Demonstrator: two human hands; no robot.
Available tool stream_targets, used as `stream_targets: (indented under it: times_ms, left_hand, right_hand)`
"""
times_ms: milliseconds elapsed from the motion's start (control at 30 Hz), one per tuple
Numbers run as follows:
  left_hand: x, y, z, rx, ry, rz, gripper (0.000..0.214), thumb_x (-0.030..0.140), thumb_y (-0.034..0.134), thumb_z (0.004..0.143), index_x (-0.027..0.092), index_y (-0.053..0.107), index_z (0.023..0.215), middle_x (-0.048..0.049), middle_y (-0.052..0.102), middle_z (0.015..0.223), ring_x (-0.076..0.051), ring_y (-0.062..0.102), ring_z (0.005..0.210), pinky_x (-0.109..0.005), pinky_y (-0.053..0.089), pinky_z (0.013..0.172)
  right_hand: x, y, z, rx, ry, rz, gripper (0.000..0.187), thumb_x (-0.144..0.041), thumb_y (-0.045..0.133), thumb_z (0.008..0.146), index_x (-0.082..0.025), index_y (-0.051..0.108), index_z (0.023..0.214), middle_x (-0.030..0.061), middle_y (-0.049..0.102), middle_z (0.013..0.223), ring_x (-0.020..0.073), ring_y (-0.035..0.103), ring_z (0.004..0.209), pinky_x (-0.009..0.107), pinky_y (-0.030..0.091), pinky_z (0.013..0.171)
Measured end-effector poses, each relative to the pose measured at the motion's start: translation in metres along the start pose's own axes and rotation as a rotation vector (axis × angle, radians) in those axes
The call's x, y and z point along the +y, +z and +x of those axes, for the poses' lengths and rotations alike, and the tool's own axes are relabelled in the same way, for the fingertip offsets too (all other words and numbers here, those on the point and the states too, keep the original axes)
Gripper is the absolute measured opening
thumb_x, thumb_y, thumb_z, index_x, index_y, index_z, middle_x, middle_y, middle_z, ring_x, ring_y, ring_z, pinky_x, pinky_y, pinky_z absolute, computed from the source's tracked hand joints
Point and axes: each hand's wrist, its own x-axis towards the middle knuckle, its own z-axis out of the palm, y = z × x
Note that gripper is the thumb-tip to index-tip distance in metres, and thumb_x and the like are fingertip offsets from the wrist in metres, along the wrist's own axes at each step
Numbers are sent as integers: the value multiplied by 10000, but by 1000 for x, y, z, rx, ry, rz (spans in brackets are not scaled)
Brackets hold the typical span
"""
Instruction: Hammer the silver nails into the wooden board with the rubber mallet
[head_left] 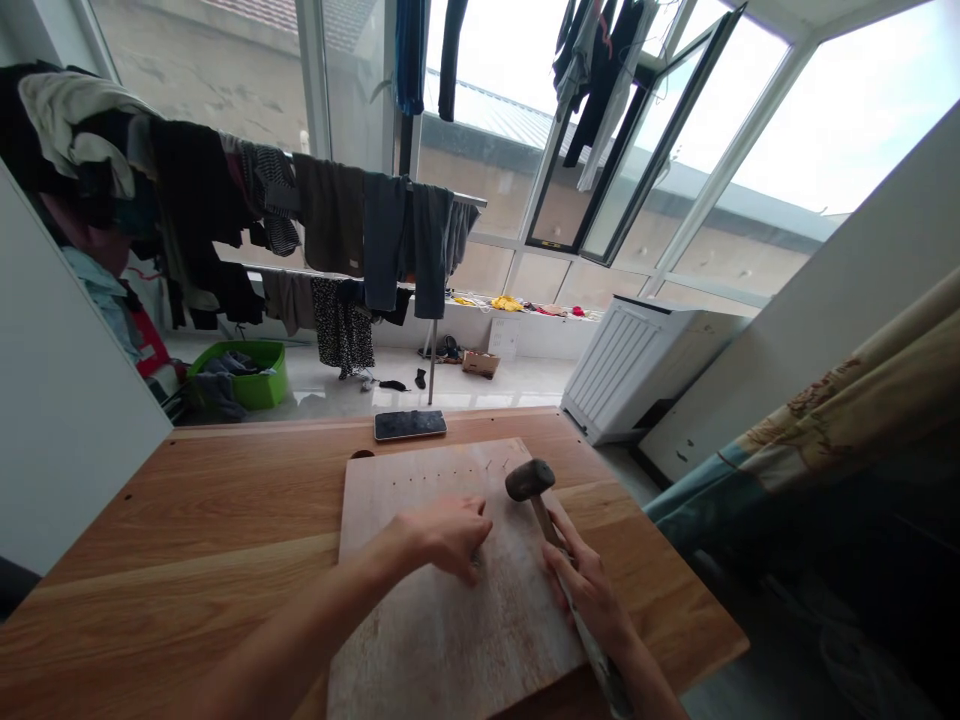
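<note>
My right hand (589,580) is wrapped round the wooden handle of a hammer (529,481). Its dark, blocky head is over the right side of a pale wooden board (420,640). Above the middle of that board is my left hand (450,540), its fingers curled and bent down; whatever is at the fingertips is too small or hidden to make out. A row of nails (425,477) runs along the board's far edge. Towards the right end of the row, two thin nails (488,465) stand taller and lean.
The board lies on a wooden table (225,530), with a phone (410,425) behind it. Beyond are a green basin (259,385) of clothes, a rack of laundry (330,215) and a white ribbed cabinet (615,360). A curtain (847,420) hangs at the right.
</note>
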Motion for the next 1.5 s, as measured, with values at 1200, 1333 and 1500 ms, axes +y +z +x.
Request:
stream_targets:
  times_ms: [1200, 1333, 1500]
  left_hand:
    - [-53, 37, 53, 842, -531, -420, 63, 165, 677, 819, 191, 728, 791, -20, 692, 836, -135, 627, 755, -228, 443, 703]
    - [-54, 38, 53, 854, -530, -422, 56, 180, 687, 820, 186, 718, 774, -15, 696, 823, -130, 620, 749, -223, 433, 700]
    - [-52, 37, 51, 867, -532, -424, 65, 188, 680, 816, 195, 719, 764, -6, 705, 824, -134, 625, 766, -226, 432, 710]
  right_hand:
    - [-14, 8, 8, -66, 6, 2, 739, -493, 505, 902, -155, 324, 1533, -72, 455, 554, 106, 394, 367, 209, 373, 310]
    - [-37, 22, 20, -79, -64, -183, 647, -450, 454, 927, -146, 401, 1495, -81, 448, 501, 106, 425, 350, 191, 367, 333]
    - [-60, 39, 32, -69, -108, -297, 653, -441, 470, 905, -122, 455, 1475, -73, 447, 442, 136, 464, 352, 215, 397, 373]
